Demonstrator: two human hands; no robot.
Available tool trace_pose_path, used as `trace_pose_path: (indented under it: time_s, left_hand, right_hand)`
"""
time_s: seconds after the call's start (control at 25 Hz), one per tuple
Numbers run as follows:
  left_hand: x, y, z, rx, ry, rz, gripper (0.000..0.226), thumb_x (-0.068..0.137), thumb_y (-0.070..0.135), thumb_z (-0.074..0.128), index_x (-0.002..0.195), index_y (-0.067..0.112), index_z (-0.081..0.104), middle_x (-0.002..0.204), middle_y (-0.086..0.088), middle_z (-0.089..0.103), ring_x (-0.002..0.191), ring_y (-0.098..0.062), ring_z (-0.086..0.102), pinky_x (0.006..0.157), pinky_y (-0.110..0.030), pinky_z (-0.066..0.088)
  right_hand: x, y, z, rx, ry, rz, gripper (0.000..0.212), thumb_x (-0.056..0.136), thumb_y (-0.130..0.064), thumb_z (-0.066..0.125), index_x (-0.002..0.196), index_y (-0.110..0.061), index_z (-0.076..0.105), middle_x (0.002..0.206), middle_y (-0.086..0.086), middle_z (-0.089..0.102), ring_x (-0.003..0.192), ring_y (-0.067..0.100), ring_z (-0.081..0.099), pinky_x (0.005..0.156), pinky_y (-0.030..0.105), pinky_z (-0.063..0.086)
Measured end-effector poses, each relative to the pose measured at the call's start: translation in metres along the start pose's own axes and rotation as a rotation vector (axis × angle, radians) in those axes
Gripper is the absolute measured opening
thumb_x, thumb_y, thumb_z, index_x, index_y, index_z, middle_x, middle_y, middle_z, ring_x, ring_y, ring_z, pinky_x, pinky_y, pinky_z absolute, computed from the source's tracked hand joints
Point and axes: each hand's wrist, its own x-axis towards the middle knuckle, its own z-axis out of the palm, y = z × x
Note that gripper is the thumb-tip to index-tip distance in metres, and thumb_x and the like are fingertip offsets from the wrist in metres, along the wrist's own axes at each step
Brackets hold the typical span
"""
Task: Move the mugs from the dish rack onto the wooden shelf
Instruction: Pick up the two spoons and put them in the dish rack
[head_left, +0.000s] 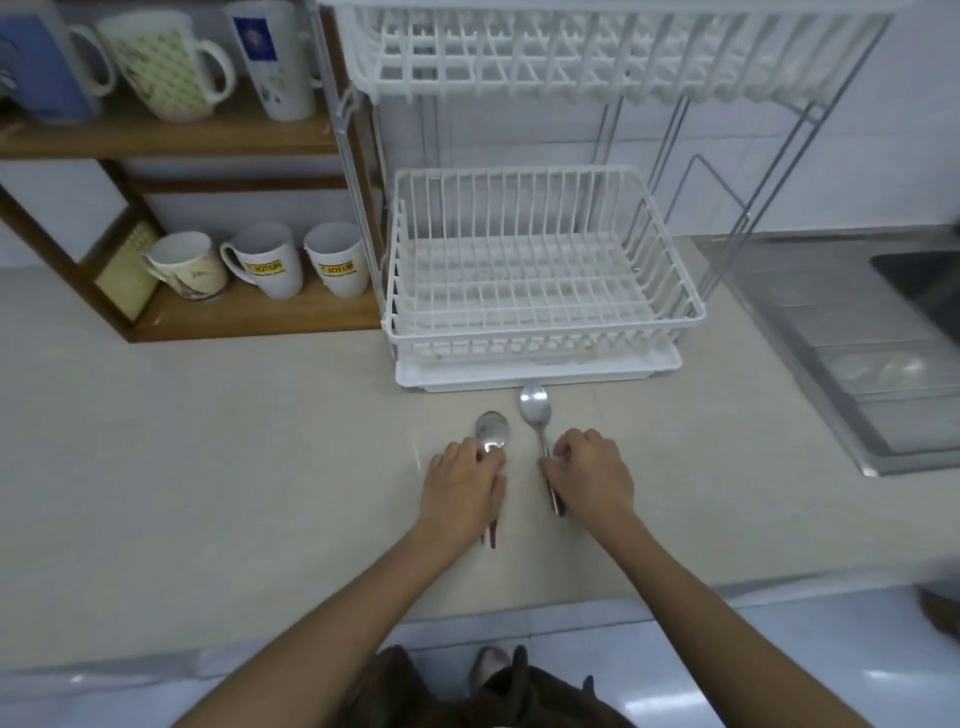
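Note:
The white two-tier dish rack (545, 332) stands at the back of the counter, and both of its baskets hold no mugs. On the wooden shelf (260, 317) to its left, three mugs sit on the lower board: a patterned one (189, 267) and two white ones with yellow labels (270, 267) (340, 265). The upper board carries several more mugs (166, 62). My left hand (465, 486) rests on a metal spoon (492, 431) lying on the counter. My right hand (592, 475) rests on the handle of a second spoon (535, 408).
A steel sink with a drainboard (852, 353) lies at the right. The beige counter's front edge (467, 618) runs below my forearms. A white drip tray (540, 376) sits under the rack, just behind the spoons.

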Motion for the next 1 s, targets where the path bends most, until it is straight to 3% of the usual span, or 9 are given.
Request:
trace_pose_path:
  time_s: [0.16, 0.36, 0.48, 0.6, 0.68, 0.8, 0.92, 1.0]
  left_hand:
    - [0.005, -0.005, -0.004, -0.070, -0.026, -0.174, 0.030, 0.098, 0.022, 0.041, 0.125, 0.015, 0.052, 0.115, -0.010, 0.053, 0.102, -0.029, 0.054, 0.082, -0.037, 0.047]
    - [0.009, -0.001, -0.015, -0.140, -0.030, -0.228, 0.037, 0.094, 0.009, 0.041, 0.129, 0.017, 0.048, 0.107, -0.014, 0.060, 0.094, -0.036, 0.060, 0.080, -0.041, 0.049]
    - [0.012, -0.007, -0.032, -0.372, -0.026, -0.210, 0.026, 0.086, 0.007, 0.051, 0.110, 0.017, 0.055, 0.093, -0.004, 0.066, 0.087, -0.026, 0.064, 0.075, -0.032, 0.050]
    - [0.011, -0.007, -0.059, -0.781, 0.116, -0.162, 0.018, 0.086, 0.013, 0.065, 0.091, 0.030, 0.061, 0.083, 0.008, 0.065, 0.068, -0.007, 0.064, 0.066, -0.018, 0.050]
    - [0.019, -0.008, -0.077, -1.044, 0.260, -0.160, 0.021, 0.087, 0.011, 0.066, 0.085, 0.031, 0.063, 0.082, 0.009, 0.066, 0.062, -0.003, 0.063, 0.062, -0.016, 0.052]
    - [0.051, -0.015, -0.102, -1.407, 0.381, -0.247, 0.018, 0.092, 0.006, 0.060, 0.089, 0.022, 0.068, 0.087, 0.003, 0.068, 0.070, -0.005, 0.070, 0.063, -0.018, 0.057]
    - [0.093, -0.026, -0.119, -1.496, 0.385, -0.347, 0.017, 0.093, 0.003, 0.057, 0.103, 0.009, 0.070, 0.088, -0.001, 0.067, 0.076, -0.006, 0.068, 0.065, -0.013, 0.056]
    - [0.119, -0.031, -0.125, -1.458, 0.337, -0.451, 0.021, 0.090, 0.000, 0.062, 0.109, 0.000, 0.068, 0.083, -0.002, 0.067, 0.076, -0.011, 0.065, 0.071, -0.017, 0.058]
  right_hand:
    - [0.005, -0.003, 0.001, 0.051, -0.083, 0.037, 0.016, 0.083, -0.027, 0.058, 0.088, -0.012, 0.058, 0.091, 0.006, 0.062, 0.086, 0.027, 0.058, 0.066, 0.033, 0.047]
    - [0.013, -0.003, -0.005, 0.146, -0.168, 0.128, 0.009, 0.077, -0.026, 0.064, 0.078, -0.018, 0.061, 0.075, -0.001, 0.060, 0.073, 0.022, 0.058, 0.062, 0.026, 0.041]
    - [0.021, 0.001, -0.027, 0.403, -0.448, 0.116, 0.008, 0.074, -0.010, 0.071, 0.072, -0.015, 0.064, 0.068, 0.002, 0.063, 0.063, 0.017, 0.059, 0.061, 0.026, 0.048]
    - [0.035, 0.013, -0.072, 0.460, -0.684, 0.076, 0.021, 0.073, -0.002, 0.073, 0.092, -0.010, 0.071, 0.077, 0.010, 0.069, 0.068, 0.018, 0.062, 0.064, 0.027, 0.051]
    - [0.052, 0.019, -0.110, 0.475, -0.665, 0.023, 0.022, 0.075, -0.003, 0.073, 0.095, -0.013, 0.072, 0.080, 0.008, 0.074, 0.070, 0.012, 0.065, 0.059, 0.019, 0.051]
    - [0.080, 0.012, -0.155, 0.611, -0.535, -0.043, 0.017, 0.077, -0.002, 0.074, 0.090, -0.015, 0.072, 0.071, 0.000, 0.073, 0.063, 0.005, 0.066, 0.053, 0.015, 0.051]
    - [0.109, -0.016, -0.167, 0.673, -0.431, -0.097, 0.017, 0.078, -0.002, 0.073, 0.088, -0.015, 0.071, 0.069, -0.001, 0.073, 0.061, 0.007, 0.068, 0.052, 0.016, 0.051]
    - [0.129, -0.037, -0.158, 0.666, -0.372, -0.086, 0.016, 0.078, -0.002, 0.073, 0.088, -0.014, 0.070, 0.069, 0.000, 0.072, 0.059, 0.007, 0.067, 0.050, 0.017, 0.051]
